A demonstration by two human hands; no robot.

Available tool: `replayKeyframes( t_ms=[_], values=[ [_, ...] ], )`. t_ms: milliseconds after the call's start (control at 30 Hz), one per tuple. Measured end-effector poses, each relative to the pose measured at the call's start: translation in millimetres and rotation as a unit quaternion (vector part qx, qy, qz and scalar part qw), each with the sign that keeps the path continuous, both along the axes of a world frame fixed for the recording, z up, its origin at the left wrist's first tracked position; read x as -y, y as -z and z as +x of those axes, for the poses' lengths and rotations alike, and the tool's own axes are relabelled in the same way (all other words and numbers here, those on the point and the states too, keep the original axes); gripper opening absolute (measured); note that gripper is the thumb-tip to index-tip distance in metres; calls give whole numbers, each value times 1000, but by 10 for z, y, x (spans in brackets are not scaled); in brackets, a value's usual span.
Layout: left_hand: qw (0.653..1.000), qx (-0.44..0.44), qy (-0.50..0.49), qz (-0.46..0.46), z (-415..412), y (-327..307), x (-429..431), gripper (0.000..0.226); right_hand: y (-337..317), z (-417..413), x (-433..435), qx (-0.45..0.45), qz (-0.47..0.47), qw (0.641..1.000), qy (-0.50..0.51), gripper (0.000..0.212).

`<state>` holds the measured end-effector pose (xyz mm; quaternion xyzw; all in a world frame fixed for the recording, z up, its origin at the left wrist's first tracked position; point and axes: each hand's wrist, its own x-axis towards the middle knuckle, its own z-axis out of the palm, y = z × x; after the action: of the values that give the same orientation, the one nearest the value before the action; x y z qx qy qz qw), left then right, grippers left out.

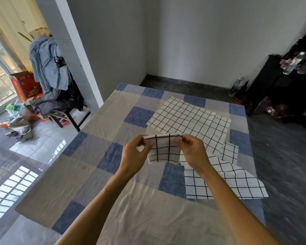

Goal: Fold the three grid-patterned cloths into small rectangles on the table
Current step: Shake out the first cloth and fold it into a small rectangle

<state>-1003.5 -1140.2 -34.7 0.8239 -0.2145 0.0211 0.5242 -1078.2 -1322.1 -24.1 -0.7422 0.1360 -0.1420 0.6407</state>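
Observation:
A white cloth with a black grid, folded small point(163, 149), is held up above the middle of the table. My left hand point(135, 154) pinches its upper left corner and my right hand point(193, 152) pinches its upper right corner. A second grid cloth point(189, 119) lies spread flat farther back on the table. A third grid cloth point(237, 181) lies loosely spread to the right, partly under my right forearm, and reaches the table's right edge.
The table point(113, 174) wears a blue, grey and beige patchwork cover. A chair piled with clothes point(51, 82) stands at the left. A dark cabinet point(281, 85) and bottles point(236, 86) stand on the floor at the back right.

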Motion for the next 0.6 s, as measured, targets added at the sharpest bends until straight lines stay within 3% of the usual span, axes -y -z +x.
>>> replayKeyframes(
  t_ms=[100, 233, 467, 600],
  values=[
    [998, -59, 0, -24, -107, 76, -18, 6, -28, -49, 4, -1, 31, 999, 10, 29],
    [997, -64, -22, -29, -232, 125, -81, 7, -124, -129, -66, 8, 85, 996, 39, 16],
    [994, -83, -61, -45, -453, 54, -257, 10, -22, -331, -156, -67, -36, 997, 10, 33],
    [988, -129, -58, -59, -608, 73, -402, 9, 91, -439, -274, -74, -51, 996, 28, 42]
  ],
)
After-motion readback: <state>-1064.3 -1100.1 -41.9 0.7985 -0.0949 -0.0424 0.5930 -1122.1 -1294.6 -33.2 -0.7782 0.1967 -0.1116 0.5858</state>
